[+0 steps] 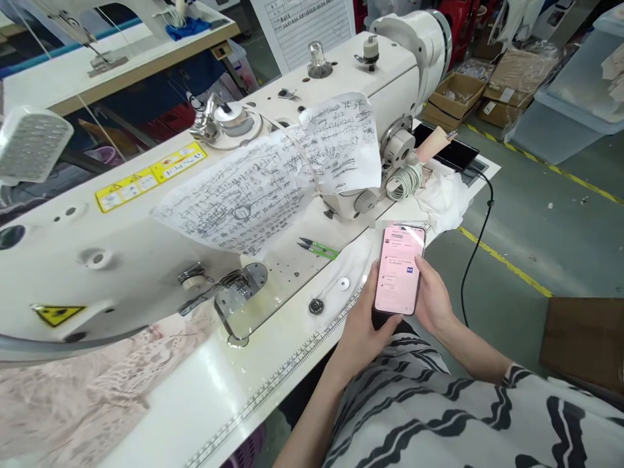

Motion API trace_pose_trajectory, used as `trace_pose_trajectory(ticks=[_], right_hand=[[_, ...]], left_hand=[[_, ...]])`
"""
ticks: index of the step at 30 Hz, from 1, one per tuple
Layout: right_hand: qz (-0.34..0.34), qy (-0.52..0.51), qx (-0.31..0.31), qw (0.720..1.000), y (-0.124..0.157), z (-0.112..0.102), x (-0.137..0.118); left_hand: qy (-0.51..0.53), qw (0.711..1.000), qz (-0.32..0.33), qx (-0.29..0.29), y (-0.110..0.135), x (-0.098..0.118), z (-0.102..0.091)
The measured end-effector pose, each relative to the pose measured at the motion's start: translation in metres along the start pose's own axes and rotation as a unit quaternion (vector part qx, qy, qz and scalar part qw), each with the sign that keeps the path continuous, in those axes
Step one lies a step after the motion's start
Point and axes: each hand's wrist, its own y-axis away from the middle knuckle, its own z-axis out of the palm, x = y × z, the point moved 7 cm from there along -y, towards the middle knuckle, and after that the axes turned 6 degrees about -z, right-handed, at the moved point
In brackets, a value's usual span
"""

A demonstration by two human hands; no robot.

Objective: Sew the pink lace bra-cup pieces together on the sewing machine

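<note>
I get bright, even white light from overhead, with hardly a hard shadow anywhere. The phone (400,270) held in the fingers (431,286) glows pink, with a thin streak of glare along its top edge. Up and left of the fingers, the sewing machine (146,214) is almost washed out. Below the fingers a faint shadow lies on the table (273,364). Far left of the fingers the lamp (29,140) looks soft, and straight lines bow near the frame edges.

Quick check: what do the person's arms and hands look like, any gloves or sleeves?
The left hand and right hand are bare, with no gloves, rings or watch in view. The forearms are bare too. The top is white with black wavy stripes.
</note>
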Motion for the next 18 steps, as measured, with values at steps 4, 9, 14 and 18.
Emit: trace_pose_trajectory(ticks=[4, 9, 14, 18], right_hand=[[-0.001, 0.003, -0.014, 1.000, 0.000, 0.002, -0.002], [0.011, 0.004, -0.030, 0.999, 0.002, 0.003, -0.002], [0.012, -0.002, -0.035, 0.999, 0.004, 0.003, 0.000], [0.009, -0.005, -0.030, 1.000, 0.005, 0.003, 0.000]], left_hand=[[0.009, 1.000, -0.005, 0.002, 0.000, -0.001, -0.001], [0.055, 0.997, -0.030, 0.055, 0.000, -0.007, 0.000], [0.092, 0.984, -0.038, 0.150, 0.000, -0.011, 0.000], [0.083, 0.979, -0.045, 0.179, -0.001, -0.012, 0.000]])
